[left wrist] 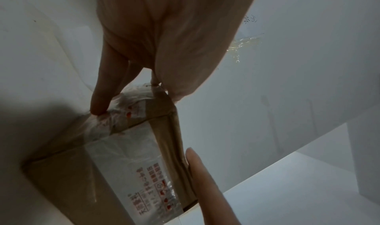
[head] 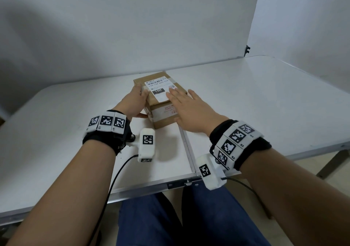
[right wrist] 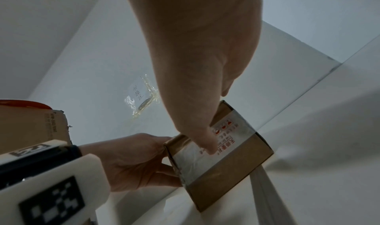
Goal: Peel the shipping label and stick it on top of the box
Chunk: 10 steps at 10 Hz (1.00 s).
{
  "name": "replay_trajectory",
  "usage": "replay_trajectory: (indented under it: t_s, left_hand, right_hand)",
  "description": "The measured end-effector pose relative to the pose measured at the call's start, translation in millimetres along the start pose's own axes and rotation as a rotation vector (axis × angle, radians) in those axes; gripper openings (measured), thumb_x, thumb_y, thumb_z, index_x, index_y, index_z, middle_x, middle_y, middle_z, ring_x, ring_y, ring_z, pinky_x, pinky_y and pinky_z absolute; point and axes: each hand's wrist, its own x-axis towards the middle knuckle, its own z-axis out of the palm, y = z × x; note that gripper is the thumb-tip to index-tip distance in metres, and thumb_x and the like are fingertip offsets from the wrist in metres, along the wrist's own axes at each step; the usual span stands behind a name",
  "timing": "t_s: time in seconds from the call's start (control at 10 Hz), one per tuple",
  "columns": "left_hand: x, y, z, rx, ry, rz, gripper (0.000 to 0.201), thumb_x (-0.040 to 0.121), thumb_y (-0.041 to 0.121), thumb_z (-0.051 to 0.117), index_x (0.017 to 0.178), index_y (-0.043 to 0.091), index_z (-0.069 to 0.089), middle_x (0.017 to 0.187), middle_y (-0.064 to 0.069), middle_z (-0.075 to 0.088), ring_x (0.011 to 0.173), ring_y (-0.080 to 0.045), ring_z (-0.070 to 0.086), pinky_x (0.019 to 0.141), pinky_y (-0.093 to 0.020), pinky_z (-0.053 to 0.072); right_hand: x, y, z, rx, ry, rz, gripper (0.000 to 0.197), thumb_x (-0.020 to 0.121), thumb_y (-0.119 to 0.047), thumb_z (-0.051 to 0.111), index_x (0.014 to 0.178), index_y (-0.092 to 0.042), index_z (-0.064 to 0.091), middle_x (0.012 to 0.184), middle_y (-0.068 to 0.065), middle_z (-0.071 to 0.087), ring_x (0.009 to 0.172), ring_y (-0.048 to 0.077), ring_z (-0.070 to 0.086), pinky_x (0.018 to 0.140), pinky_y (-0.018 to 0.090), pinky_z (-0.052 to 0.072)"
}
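A brown cardboard box (head: 164,118) stands in the middle of the white table. A white shipping label (head: 158,89) with a barcode and a black "15H" patch lies flat on its top. My left hand (head: 140,101) grips the box's left near corner, fingers on the top edge and thumb against the front face. My right hand (head: 179,99) lies flat on the label's right part with fingers straight and spread. In the left wrist view the box (left wrist: 69,179) shows clear tape with red print. In the right wrist view the box (right wrist: 232,168) shows my right fingers (right wrist: 205,140) pressing from above.
The table (head: 255,103) has a seam (head: 186,147) running toward me under the box. A white backdrop board (head: 132,28) stands just behind the box, held by a black clip (head: 247,49). A torn carton (right wrist: 30,124) and a scrap of clear tape (right wrist: 144,97) show in the right wrist view.
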Motion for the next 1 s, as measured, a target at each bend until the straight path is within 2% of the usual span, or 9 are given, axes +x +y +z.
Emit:
replay_trajectory:
  t_s: [0.1,0.2,0.5,0.6,0.7,0.8,0.9,1.0]
  left_hand:
    - [0,0,-1,0.002,-0.011,-0.011,0.043,0.103,0.03,0.033,0.145,0.021,0.032,0.142,-0.007,0.047,0.115,-0.029,0.056,0.068,-0.041,0.061]
    - [-1,2,0,-0.005,-0.017,-0.019,0.041,0.102,0.031,0.035,0.142,0.021,0.034,0.139,-0.009,0.05,0.11,-0.028,0.059,0.071,-0.045,0.061]
    - [-7,9,0,-0.043,-0.024,-0.034,0.039,0.102,0.027,0.037,0.139,0.017,0.037,0.136,-0.009,0.051,0.103,-0.026,0.06,0.059,-0.038,0.061]
    - [-10,9,0,-0.048,-0.024,-0.021,0.037,0.102,0.027,0.036,0.138,0.017,0.038,0.136,-0.01,0.052,0.1,-0.024,0.061,0.062,-0.04,0.061]
    - [-11,9,-1,-0.04,-0.023,-0.026,0.037,0.102,0.029,0.036,0.138,0.018,0.037,0.135,-0.01,0.052,0.094,-0.02,0.061,0.061,-0.039,0.062]
    - [-11,12,-1,-0.007,-0.028,-0.005,0.038,0.103,0.029,0.034,0.141,0.022,0.033,0.131,-0.007,0.05,0.096,-0.021,0.056,0.057,-0.034,0.061]
    - [-14,12,-3,0.071,0.0,0.011,0.038,0.102,0.032,0.034,0.14,0.026,0.037,0.119,-0.003,0.048,0.097,-0.021,0.051,0.069,-0.039,0.058]
    - [-6,11,-12,0.127,0.049,0.041,0.039,0.102,0.035,0.034,0.137,0.023,0.044,0.131,-0.002,0.047,0.107,-0.022,0.051,0.088,-0.048,0.055]
  right_hand:
    - [-2,2,-1,-0.012,0.004,0.043,0.075,0.096,-0.029,0.044,0.154,-0.009,-0.001,0.164,0.007,-0.003,0.151,0.018,-0.006,0.122,0.045,0.0]
    - [-4,6,-3,0.004,0.002,0.077,0.072,0.096,-0.023,0.04,0.154,-0.009,0.0,0.164,0.006,-0.003,0.151,0.017,-0.004,0.122,0.046,0.0]
    - [0,6,-8,0.017,-0.055,0.1,0.074,0.093,-0.018,0.042,0.154,-0.009,0.0,0.164,0.008,-0.003,0.151,0.019,-0.005,0.122,0.046,-0.001]
    - [-3,4,-8,0.04,-0.049,0.095,0.074,0.094,-0.018,0.042,0.154,-0.008,-0.001,0.164,0.008,-0.005,0.151,0.02,-0.007,0.122,0.046,-0.001]
    - [-4,2,-8,0.06,-0.069,0.098,0.075,0.096,-0.018,0.042,0.154,-0.007,-0.004,0.164,0.009,-0.007,0.151,0.021,-0.009,0.122,0.047,-0.001]
    - [0,5,-20,0.058,-0.115,0.082,0.073,0.096,-0.019,0.041,0.154,-0.007,-0.002,0.164,0.01,-0.006,0.151,0.021,-0.007,0.122,0.048,0.001]
    - [12,11,-34,0.107,-0.116,0.044,0.07,0.096,-0.017,0.043,0.154,-0.008,0.005,0.164,0.009,0.003,0.151,0.022,0.002,0.122,0.046,0.005]
    - [28,14,-55,0.191,-0.049,-0.005,0.067,0.096,-0.018,0.045,0.153,-0.01,0.011,0.163,0.008,0.01,0.15,0.022,0.01,0.12,0.04,0.012]
